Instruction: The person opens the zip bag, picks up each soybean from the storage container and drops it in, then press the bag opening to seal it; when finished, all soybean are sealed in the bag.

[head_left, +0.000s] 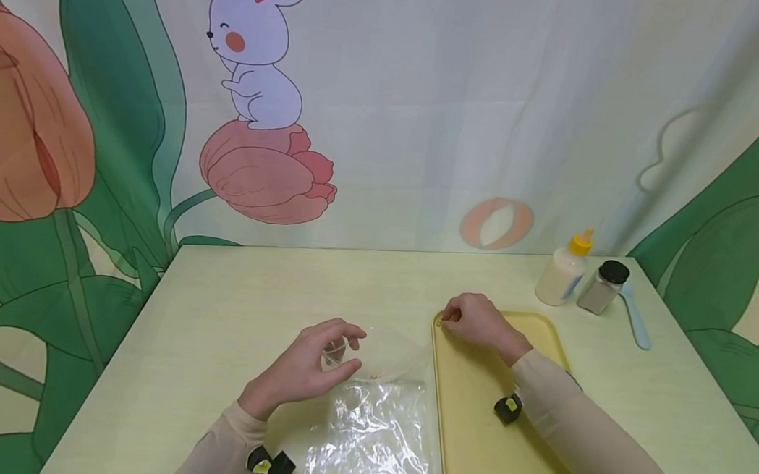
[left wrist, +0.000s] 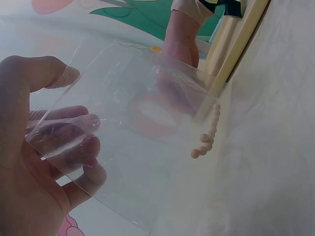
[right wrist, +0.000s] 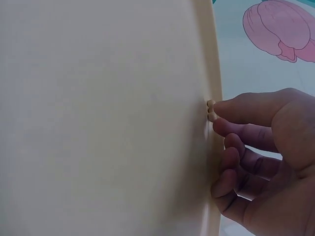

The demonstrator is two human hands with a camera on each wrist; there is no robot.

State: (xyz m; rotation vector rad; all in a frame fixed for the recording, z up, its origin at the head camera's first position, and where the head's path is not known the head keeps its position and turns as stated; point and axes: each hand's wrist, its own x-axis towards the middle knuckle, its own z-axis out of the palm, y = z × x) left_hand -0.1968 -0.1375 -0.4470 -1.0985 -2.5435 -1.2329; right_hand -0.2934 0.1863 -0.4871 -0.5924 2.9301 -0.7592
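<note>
A clear plastic bag point(left wrist: 147, 182) hangs from my left hand point(head_left: 309, 367), whose thumb and curled fingers hold it near its edge. Several small round beige beads point(left wrist: 211, 130) lie together in the bag's far corner; they are faint in the head view. At the back left corner of the yellow tray point(head_left: 478, 439) is my right hand point(head_left: 479, 321), its fingers curled. In the right wrist view, its thumb and forefinger tips pinch a few small wooden-coloured beads point(right wrist: 211, 110) against the tray's raised rim.
A second clear plastic bag point(head_left: 370, 439) lies flat on the table left of the tray. At the back right stand a white bottle point(head_left: 560, 277) with a yellow nozzle and a black-lidded jar point(head_left: 602, 288). A pale blue stick-like tool point(head_left: 637, 318) lies beside them.
</note>
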